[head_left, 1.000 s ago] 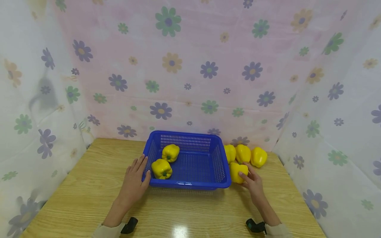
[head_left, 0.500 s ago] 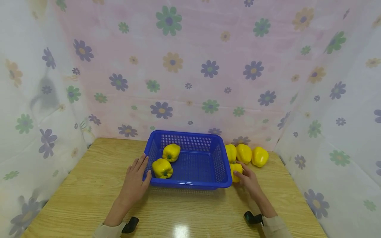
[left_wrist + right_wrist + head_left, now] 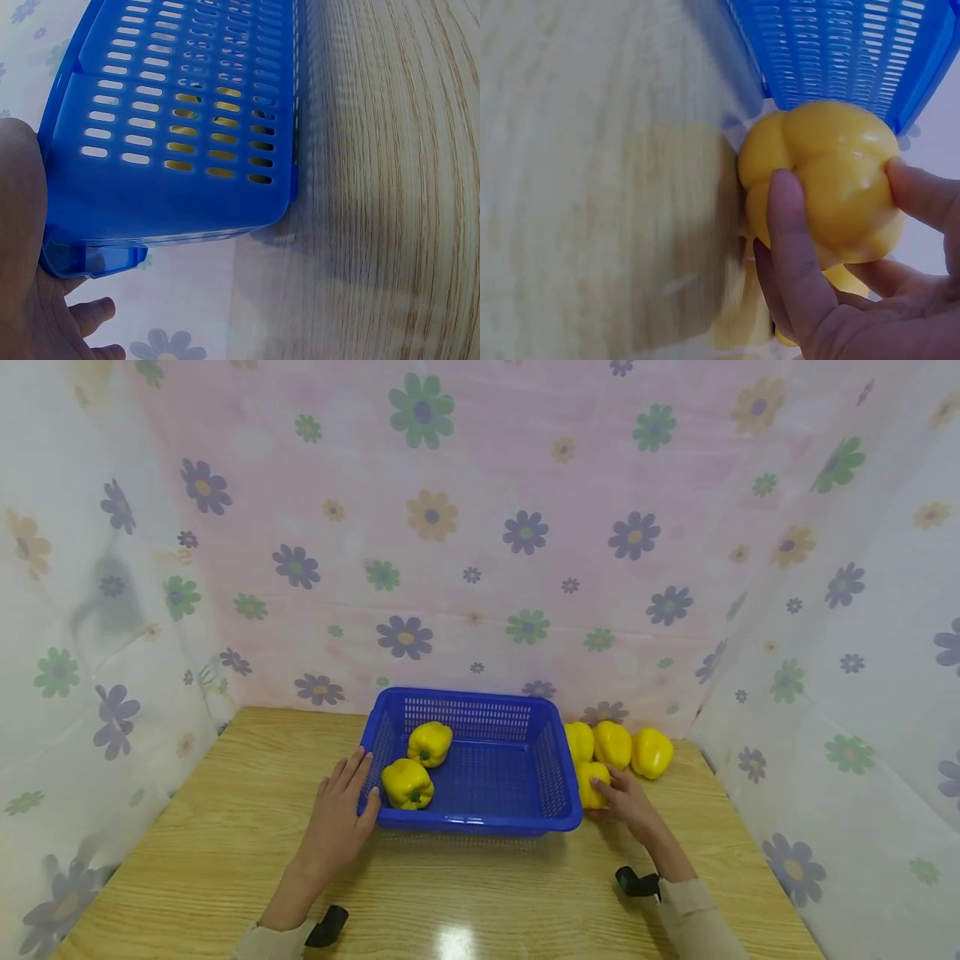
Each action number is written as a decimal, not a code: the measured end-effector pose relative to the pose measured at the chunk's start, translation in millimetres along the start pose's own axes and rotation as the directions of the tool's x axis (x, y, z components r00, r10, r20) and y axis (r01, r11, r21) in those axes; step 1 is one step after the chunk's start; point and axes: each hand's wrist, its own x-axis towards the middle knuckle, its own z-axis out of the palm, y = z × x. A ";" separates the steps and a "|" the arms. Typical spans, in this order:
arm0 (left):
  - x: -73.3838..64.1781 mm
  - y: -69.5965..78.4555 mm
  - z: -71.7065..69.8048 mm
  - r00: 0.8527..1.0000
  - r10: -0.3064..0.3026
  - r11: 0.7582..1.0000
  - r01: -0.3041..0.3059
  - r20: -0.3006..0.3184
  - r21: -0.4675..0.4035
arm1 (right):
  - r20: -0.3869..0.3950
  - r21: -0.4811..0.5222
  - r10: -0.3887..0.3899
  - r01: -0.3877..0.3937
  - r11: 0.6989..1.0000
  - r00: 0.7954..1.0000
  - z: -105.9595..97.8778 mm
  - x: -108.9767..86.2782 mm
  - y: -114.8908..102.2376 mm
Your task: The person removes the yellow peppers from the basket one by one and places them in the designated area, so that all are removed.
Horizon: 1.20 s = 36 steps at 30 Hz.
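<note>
A yellow bell pepper point(image 3: 592, 785) sits in the grip of my right hand point(image 3: 636, 810), just outside the right wall of the blue basket point(image 3: 480, 824). In the right wrist view, the thumb and fingers spread around the sides of this lobed pepper point(image 3: 832, 180), and the basket wall stands close behind it. My left hand point(image 3: 337, 827) rests on the basket's left rim with its fingers fairly straight. Inside the basket, at its left side, lie two yellow bell peppers, a nearer one point(image 3: 407, 783) and a farther one point(image 3: 430, 743).
Behind the held pepper, three more yellow peppers stand in a row: one partly hidden by the basket point(image 3: 579, 742), one in the middle point(image 3: 612, 745) and one at the right point(image 3: 652, 753). Flowered cloth point(image 3: 480, 527) encloses the wooden table point(image 3: 450, 893) at the back and sides.
My right hand has shifted the pepper left toward the basket, then slightly up in the head view. The left hand and the basket stay where they were.
</note>
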 end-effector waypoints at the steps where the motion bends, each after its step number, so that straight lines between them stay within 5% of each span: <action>1: 0.0 -0.1 -0.1 1.000 0.000 1.000 0.000 -0.001 -0.001 | 0.011 0.001 -0.002 0.002 1.000 1.000 -0.7 0.9 -0.6; 18: -0.1 -0.2 0.8 1.000 0.010 1.000 -0.010 -0.011 0.005 | 0.167 0.021 -0.006 0.003 1.000 0.986 -16.4 1.7 -8.1; 36: -0.6 0.5 -0.2 1.000 0.011 1.000 -0.011 -0.013 -0.011 | 0.118 -0.067 0.112 -0.104 0.992 0.987 -15.6 -1.0 -15.0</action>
